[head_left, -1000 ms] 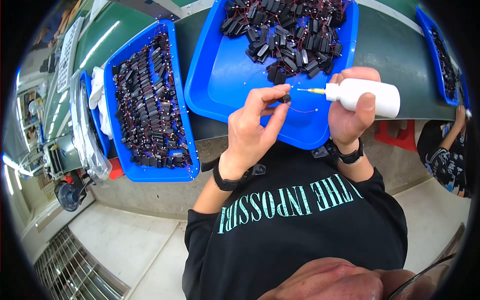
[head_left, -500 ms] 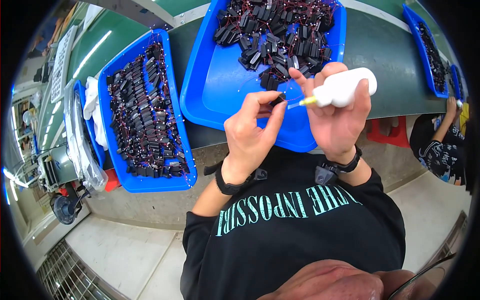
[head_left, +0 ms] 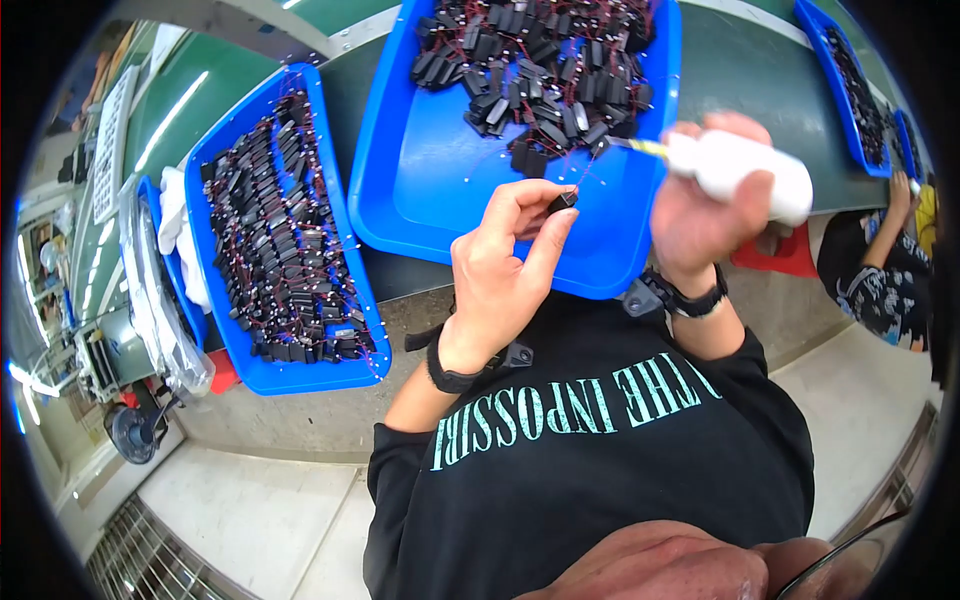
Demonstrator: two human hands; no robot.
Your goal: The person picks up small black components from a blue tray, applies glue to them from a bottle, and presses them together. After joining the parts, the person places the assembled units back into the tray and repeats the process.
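Note:
Between thumb and forefinger, my left hand point(head_left: 505, 250) pinches a small black block point(head_left: 563, 201) that has thin red wires. It is held over the near edge of a large blue tray point(head_left: 430, 170). My right hand point(head_left: 705, 215), blurred by motion, is wrapped round a white squeeze bottle point(head_left: 755, 175) with a yellow neck and a thin tip. The bottle lies nearly level, its tip pointing left over the tray and apart from the held block. A heap of similar wired black blocks point(head_left: 540, 75) fills the far part of the tray.
To the left, a second blue tray point(head_left: 257, 377) holds rows of wired black blocks. Plastic bags point(head_left: 158, 300) and a white cloth point(head_left: 172, 200) lie beyond it. Another blue tray point(head_left: 825, 40) stands at the far right, near a person point(head_left: 880, 260). A small fan point(head_left: 132, 432) is at lower left.
My right hand has drawn the bottle to the right, away from the block in my left hand. The left hand keeps its pinch and has turned the block slightly. The view has shifted a little.

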